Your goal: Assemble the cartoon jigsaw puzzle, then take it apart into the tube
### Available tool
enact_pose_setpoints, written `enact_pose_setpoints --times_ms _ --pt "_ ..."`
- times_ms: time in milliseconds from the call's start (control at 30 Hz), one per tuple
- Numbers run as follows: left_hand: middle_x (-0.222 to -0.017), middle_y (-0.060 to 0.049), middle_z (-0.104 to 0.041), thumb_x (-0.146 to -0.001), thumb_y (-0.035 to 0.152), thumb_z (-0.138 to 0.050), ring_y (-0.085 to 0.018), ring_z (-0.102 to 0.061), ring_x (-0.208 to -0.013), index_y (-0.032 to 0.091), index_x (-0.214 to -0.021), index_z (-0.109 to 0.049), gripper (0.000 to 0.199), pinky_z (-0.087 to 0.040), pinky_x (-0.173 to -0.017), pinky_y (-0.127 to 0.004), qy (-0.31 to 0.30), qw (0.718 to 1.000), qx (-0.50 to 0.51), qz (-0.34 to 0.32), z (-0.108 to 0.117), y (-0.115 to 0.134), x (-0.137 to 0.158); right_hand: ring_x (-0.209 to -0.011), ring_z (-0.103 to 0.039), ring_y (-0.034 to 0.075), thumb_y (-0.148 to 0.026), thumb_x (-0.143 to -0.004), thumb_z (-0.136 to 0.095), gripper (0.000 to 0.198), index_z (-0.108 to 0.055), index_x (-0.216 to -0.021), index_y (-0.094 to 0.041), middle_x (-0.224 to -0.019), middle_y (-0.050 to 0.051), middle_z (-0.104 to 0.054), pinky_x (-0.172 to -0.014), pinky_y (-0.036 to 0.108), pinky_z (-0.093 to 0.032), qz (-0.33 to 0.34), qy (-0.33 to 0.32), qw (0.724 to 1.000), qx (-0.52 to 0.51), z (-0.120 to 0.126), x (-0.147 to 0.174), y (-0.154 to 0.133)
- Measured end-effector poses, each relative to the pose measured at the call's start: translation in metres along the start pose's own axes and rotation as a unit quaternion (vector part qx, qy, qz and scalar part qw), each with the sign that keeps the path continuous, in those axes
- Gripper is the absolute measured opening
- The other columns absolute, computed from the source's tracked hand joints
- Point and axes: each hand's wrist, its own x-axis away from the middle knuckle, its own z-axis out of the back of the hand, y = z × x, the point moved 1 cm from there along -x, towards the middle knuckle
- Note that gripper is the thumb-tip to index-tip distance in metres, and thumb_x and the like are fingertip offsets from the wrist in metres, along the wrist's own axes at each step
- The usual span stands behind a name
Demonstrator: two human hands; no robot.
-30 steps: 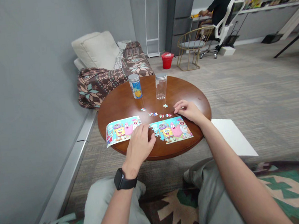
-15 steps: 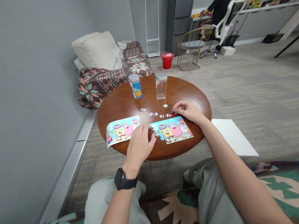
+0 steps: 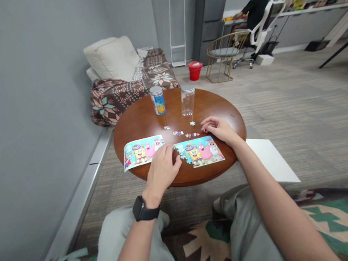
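Note:
A partly joined jigsaw puzzle (image 3: 205, 151) with bright cartoon figures lies near the front of the round table, its left side ragged. My left hand (image 3: 163, 164) rests beside that ragged edge, thumb spread from the fingers, and covers part of the picture sheet (image 3: 139, 153) to its left. The sheet's near left corner curls up. Above the puzzle's upper right, my right hand (image 3: 218, 129) hovers with loosely bent fingers and nothing visible in them. Several loose jigsaw pieces (image 3: 178, 133) lie beyond the puzzle, some just left of my right fingertips.
Toward the back of the wooden table (image 3: 138, 117) stand a printed jar (image 3: 158, 101) and a clear jar (image 3: 187, 101), both lidded. A white board (image 3: 270, 158) lies low at the table's right. Farther off are a red bin (image 3: 195, 70), a wire chair (image 3: 223, 52) and a seated person (image 3: 259, 7).
My right fingers have loosened and parted slightly, with the hand nearly in place. My left hand and the puzzle look unchanged.

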Motion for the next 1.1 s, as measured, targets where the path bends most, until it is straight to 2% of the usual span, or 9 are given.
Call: enact_pose_setpoints --times_ms 200,467,667,833,1100 --pt "-0.105 -0.011 -0.063 -0.090 0.019 -0.052 -0.027 -0.060 -0.102 0.016 -0.103 -0.053 0.014 -0.051 -0.092 -0.044 -0.002 1.000 -0.004 0.002 -0.0004 -0.0002 0.0000 -0.073 -0.067 0.017 -0.012 -0.066 -0.062 0.022 -0.066 -0.087 -0.018 -0.078 0.005 -0.072 -0.072 0.032 -0.055 0.003 -0.003 1.000 0.010 0.0026 -0.0019 0.0039" --pt "-0.104 -0.009 -0.063 -0.090 0.019 -0.053 -0.026 -0.060 -0.101 0.018 -0.104 -0.052 0.015 -0.050 -0.093 -0.043 0.003 1.000 -0.007 0.001 -0.0005 0.0001 0.0000 -0.068 -0.067 0.015 -0.014 -0.064 -0.069 0.028 -0.064 -0.091 -0.019 -0.085 0.004 -0.069 -0.069 0.030 -0.058 0.008 0.007 1.000 -0.004 0.0038 -0.0016 0.0034" --pt "-0.104 -0.009 -0.063 -0.090 0.019 -0.052 -0.026 -0.060 -0.100 0.018 -0.105 -0.052 0.015 -0.050 -0.092 -0.043 0.002 1.000 -0.007 -0.001 -0.0005 0.0002 -0.0002 -0.078 -0.070 0.019 -0.030 -0.066 -0.077 0.026 -0.063 -0.085 -0.020 -0.087 0.006 -0.072 -0.077 0.035 -0.059 -0.006 0.003 1.000 -0.012 0.0025 0.0004 0.0010" --pt "-0.104 -0.009 -0.063 -0.090 0.019 -0.051 -0.026 -0.060 -0.100 0.018 -0.104 -0.052 0.014 -0.050 -0.091 -0.043 0.002 1.000 -0.008 -0.001 -0.0004 0.0001 -0.0002 -0.072 -0.068 0.018 -0.041 -0.068 -0.078 0.031 -0.065 -0.085 -0.019 -0.080 0.005 -0.071 -0.074 0.035 -0.057 -0.005 0.009 1.000 0.001 0.0021 0.0001 0.0005" --pt "-0.104 -0.009 -0.062 -0.090 0.019 -0.052 -0.026 -0.059 -0.100 0.018 -0.103 -0.052 0.014 -0.050 -0.091 -0.043 0.000 1.000 -0.007 0.002 0.0000 0.0006 0.0000 -0.077 -0.069 0.019 -0.029 -0.069 -0.074 0.019 -0.066 -0.084 -0.019 -0.081 0.006 -0.071 -0.080 0.036 -0.057 -0.001 0.000 1.000 0.002 0.0016 0.0017 -0.0044"
